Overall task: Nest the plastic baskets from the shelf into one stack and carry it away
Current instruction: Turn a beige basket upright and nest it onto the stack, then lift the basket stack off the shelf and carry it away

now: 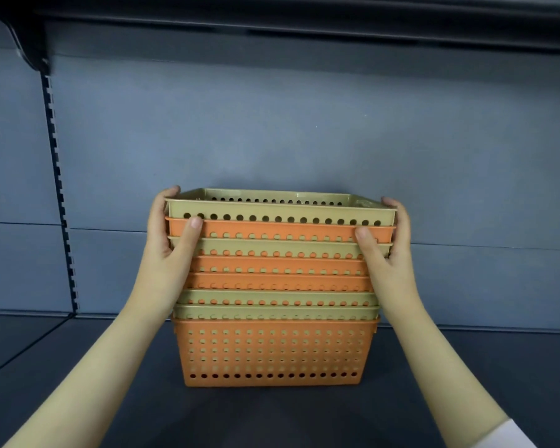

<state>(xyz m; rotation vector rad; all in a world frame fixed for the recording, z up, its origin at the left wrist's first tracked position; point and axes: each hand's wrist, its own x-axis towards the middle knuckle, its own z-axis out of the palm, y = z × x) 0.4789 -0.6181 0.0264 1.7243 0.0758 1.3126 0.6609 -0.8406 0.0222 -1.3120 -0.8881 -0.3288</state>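
Observation:
A stack of several nested perforated plastic baskets [277, 321], orange and tan in turn, stands on the dark shelf board [78, 367] in the middle of the head view. An orange basket [272, 354] is at the bottom and a tan basket [280, 211] is on top. My left hand [168, 234] grips the left end of the upper rims, thumb on the front, fingers behind. My right hand [388, 240] grips the right end the same way. The inside of the stack is hidden.
A grey back panel [304, 124] rises behind the stack. A slotted upright rail [60, 195] runs down at the left. A dark upper shelf [304, 14] overhangs. The shelf board extends left and right of the stack.

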